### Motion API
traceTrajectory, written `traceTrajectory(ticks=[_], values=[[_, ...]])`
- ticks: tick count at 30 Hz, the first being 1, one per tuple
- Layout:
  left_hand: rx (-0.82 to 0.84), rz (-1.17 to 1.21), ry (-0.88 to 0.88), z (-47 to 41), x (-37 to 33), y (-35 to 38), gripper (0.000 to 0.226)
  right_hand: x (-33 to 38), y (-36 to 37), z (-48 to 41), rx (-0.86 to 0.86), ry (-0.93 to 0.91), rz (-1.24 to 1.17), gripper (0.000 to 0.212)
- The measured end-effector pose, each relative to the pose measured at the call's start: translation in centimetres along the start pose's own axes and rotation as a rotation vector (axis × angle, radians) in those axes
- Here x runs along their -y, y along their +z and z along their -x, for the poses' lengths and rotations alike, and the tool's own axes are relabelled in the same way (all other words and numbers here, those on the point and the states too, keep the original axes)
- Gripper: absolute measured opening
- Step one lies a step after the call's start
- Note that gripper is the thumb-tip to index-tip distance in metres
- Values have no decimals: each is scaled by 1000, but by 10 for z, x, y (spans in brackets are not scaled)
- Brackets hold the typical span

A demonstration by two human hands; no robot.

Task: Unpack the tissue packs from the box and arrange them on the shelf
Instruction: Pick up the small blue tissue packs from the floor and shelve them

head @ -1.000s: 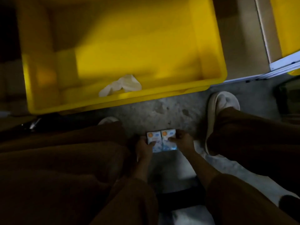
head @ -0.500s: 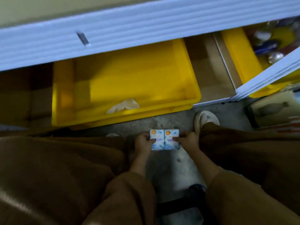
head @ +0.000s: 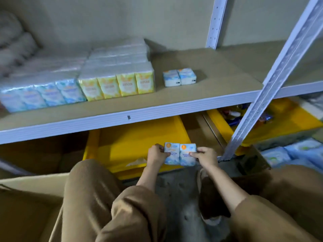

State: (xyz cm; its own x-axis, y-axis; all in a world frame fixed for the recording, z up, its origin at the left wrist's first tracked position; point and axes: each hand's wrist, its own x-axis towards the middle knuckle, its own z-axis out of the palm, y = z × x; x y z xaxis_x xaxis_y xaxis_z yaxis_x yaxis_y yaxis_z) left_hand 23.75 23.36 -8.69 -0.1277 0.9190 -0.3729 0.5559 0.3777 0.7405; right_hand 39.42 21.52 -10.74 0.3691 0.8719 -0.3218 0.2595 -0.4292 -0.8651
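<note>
Two small blue tissue packs (head: 180,156) sit side by side between my hands, below the shelf's front edge. My left hand (head: 156,154) grips the left pack and my right hand (head: 204,157) grips the right one. On the shelf board (head: 218,70) stand two matching blue packs (head: 179,77), a row of yellow packs (head: 117,84) and a row of blue packs (head: 42,96), with more wrapped packs behind them. An open cardboard box (head: 26,206) is at the lower left, its inside dark.
A yellow bin (head: 132,140) holding a crumpled white wrapper lies under the shelf in front of my knees. Another yellow bin (head: 288,119) with mixed items is at right, behind a slanted metal shelf post (head: 272,75). More blue packs (head: 297,154) lie at far right.
My view has swung up from the yellow bin to the shelf. Both hands have lifted the two packs off the floor toward the shelf's front edge.
</note>
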Motion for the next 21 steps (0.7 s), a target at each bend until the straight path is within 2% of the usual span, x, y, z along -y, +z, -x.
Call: traceTrajectory(ticks=[12, 17, 21], values=[[-138, 39, 272, 35, -105, -70, 38, 104, -56, 24, -90, -273, -145, 30], [-224, 79, 314, 33, -142, -85, 33, 148, -69, 14, -102, -336, -154, 30], [-221, 94, 286, 22, -156, -87, 25, 175, -71, -5, -101, -325, -123, 28]])
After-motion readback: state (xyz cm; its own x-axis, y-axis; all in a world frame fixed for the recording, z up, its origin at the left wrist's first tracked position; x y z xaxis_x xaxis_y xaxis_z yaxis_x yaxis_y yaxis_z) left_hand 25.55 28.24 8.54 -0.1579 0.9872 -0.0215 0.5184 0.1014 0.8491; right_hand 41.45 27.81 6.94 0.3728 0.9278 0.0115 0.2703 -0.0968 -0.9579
